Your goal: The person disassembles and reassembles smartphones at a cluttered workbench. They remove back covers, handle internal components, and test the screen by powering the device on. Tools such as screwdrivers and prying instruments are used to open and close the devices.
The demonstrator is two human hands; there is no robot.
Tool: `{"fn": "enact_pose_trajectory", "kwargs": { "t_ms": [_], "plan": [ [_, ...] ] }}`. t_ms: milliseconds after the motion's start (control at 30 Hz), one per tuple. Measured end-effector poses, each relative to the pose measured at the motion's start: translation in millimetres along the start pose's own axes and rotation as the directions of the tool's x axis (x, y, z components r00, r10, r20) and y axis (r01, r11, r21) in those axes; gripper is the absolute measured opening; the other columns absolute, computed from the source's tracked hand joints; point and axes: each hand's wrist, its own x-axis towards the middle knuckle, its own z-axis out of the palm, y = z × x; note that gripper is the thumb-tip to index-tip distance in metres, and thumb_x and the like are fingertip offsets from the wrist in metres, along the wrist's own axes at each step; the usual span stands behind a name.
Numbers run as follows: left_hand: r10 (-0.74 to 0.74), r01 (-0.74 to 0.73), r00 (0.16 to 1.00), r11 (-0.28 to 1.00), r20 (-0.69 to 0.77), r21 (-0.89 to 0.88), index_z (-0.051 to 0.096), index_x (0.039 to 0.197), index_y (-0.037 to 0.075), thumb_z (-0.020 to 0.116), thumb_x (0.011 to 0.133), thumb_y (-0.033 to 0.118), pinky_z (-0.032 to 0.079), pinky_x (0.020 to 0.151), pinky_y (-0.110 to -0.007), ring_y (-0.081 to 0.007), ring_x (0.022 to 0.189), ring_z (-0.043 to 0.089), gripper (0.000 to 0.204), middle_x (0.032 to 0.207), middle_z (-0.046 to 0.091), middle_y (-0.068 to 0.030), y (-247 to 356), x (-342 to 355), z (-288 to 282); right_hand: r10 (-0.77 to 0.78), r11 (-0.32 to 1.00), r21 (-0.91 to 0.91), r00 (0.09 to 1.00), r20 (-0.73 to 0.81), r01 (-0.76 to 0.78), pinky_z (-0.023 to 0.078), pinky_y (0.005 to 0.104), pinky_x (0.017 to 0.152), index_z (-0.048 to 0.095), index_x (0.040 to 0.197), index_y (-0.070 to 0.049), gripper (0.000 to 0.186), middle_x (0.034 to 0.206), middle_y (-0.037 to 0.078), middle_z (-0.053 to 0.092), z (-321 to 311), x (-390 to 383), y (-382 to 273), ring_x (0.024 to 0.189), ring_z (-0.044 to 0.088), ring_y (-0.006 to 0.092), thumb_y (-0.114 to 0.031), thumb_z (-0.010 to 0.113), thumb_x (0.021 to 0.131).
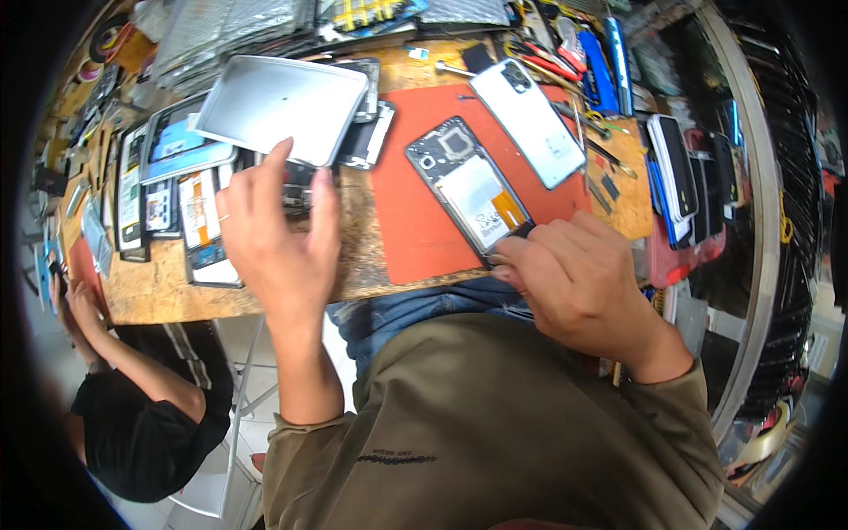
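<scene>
An opened phone (481,199) lies slanted on an orange mat (402,177), its white battery and orange ribbon showing. At its near end my right hand (579,278) is closed; a small dark piece shows at the fingers, but what they hold is hidden. A pale blue phone back cover (530,124) with a camera block lies on the mat to the right. My left hand (278,230) has its fingers apart, fingertips at the near edge of a shallow silver metal tray (278,106). Whether they touch it I cannot tell. The tray tilts over several phone parts.
Opened phones (199,212) and frames crowd the wooden bench on the left. Pliers and other hand tools (548,62) lie at the back right. Several phones (676,168) stand stacked at the right edge. Bubble-wrapped packs (230,35) are piled behind. Another person's arm (146,367) is at lower left.
</scene>
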Motion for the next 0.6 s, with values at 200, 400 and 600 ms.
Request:
{"fn": "enact_pose_trajectory", "kwargs": {
  "t_ms": [200,400,600],
  "plan": [
    [0.076,-0.074,0.996,0.997,0.04,-0.032,0.073,0.103,0.003,0.082,0.089,0.005,0.048,0.081,-0.046,-0.0334,0.09,0.06,0.016,0.094,0.061,-0.0129,-1.4,-3.4,8.4,0.026,1.0,0.014,1.0,-0.011,-0.026,0.046,0.037,0.06,0.068,0.131,0.003,0.04,0.082,0.011,0.064,2.3,-3.4,2.2,0.066,0.063,0.0256,-0.001,0.069,0.092],
    [0.173,-0.179,0.984,0.967,-0.046,-0.18,0.073,0.108,0.003,0.084,0.082,-0.003,0.049,0.082,-0.044,-0.0329,0.095,0.061,0.029,0.099,0.059,-0.0123,-2.1,-42.2,-8.5,0.349,0.799,0.568,0.921,-0.172,-0.197,0.055,0.0323,0.069,0.064,0.136,0.007,0.034,0.087,0.011,0.066,8.6,-8.7,-3.8,0.074,0.067,0.0217,0.004,0.059,0.102],
    [0.368,-0.395,0.918,0.871,-0.146,-0.29,0.078,0.113,0.004,0.087,0.072,-0.007,0.054,0.081,-0.038,-0.0278,0.101,0.063,0.043,0.111,0.06,-0.0058,9.0,-79.5,-0.5,0.47,0.411,0.876,0.882,0.035,-0.254,0.045,0.0227,0.06,0.06,0.145,0.004,0.043,0.092,0.004,0.066,40.5,8.3,-7.0,0.072,0.056,0.0052,-0.005,0.068,0.104]
  ]
}}
